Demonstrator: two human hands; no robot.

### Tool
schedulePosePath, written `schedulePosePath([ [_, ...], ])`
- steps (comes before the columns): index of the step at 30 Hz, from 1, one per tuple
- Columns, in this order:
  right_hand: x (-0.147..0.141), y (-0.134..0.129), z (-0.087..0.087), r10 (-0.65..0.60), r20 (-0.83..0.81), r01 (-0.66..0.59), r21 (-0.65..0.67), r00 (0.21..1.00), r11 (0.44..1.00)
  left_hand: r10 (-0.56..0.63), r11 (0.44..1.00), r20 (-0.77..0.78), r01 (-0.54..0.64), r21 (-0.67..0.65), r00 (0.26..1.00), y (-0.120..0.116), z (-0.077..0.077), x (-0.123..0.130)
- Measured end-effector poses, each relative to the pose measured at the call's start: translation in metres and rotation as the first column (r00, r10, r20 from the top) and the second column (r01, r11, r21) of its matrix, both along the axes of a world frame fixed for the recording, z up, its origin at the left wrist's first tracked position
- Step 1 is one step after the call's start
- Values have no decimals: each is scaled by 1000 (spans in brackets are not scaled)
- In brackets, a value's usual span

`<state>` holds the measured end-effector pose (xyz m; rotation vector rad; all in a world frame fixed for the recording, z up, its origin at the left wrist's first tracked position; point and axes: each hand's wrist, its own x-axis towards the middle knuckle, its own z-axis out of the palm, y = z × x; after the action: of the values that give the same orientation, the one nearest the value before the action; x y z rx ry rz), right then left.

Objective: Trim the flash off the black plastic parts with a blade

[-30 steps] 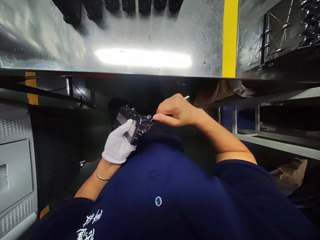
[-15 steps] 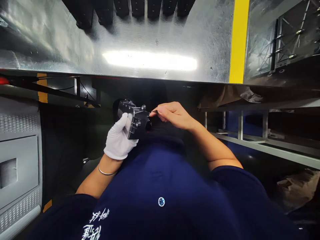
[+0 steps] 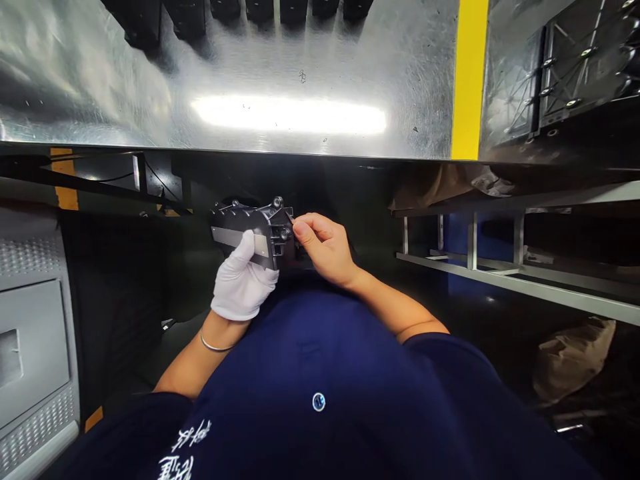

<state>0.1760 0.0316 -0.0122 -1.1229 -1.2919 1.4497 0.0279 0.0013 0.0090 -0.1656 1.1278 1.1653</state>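
Note:
My left hand [image 3: 243, 283], in a white glove, grips a black moulded plastic housing [image 3: 255, 219] in front of my body. A flat grey strip [image 3: 227, 239] runs along the housing's side, with my thumb pressed over it. Ribs and round screw bosses show on the housing's right end. My bare right hand [image 3: 325, 247] is at that end, thumb and forefinger pinched on a small thin dark piece [image 3: 291, 219] against the housing's corner. What kind of piece it is I cannot make out.
Ahead is a shiny metal table [image 3: 340, 73] with yellow tape [image 3: 469, 80] across it. Several black parts [image 3: 293, 10] stand along its far side. A grey textured plastic case [image 3: 35, 320] is at left; a pale metal frame [image 3: 473, 243] and brown bag [image 3: 575, 360] are at right.
The housing has turned so its strip side faces up toward me more, and has shifted slightly left. My right hand has moved left and rotated, its fingertips now at the housing's corner.

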Motion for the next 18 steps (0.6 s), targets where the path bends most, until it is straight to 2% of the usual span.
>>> schedulePosePath([
  [3,-11,-5,-7,-140,26,138,64,990,988,18,999,84,-14,-53,996,1,5,5],
  [6,-15,-4,-13,-265,21,264,33,964,964,73,995,155,-60,-85,985,0,6,5],
  [8,-11,-1,-15,-298,-5,298,9,955,954,84,995,163,-74,-64,983,-2,2,2],
  [10,-4,1,-14,-218,-8,218,37,976,975,57,998,126,-55,-16,990,-4,-3,-2],
  [13,11,4,-9,-27,70,13,191,997,982,28,1000,39,-28,5,999,-4,-8,-6],
  [15,19,5,-8,22,143,-68,327,990,943,44,999,18,-44,-30,999,-4,-8,-6],
  [18,25,6,-8,14,212,-116,477,977,871,77,996,55,-73,-60,996,-4,-5,-5],
])
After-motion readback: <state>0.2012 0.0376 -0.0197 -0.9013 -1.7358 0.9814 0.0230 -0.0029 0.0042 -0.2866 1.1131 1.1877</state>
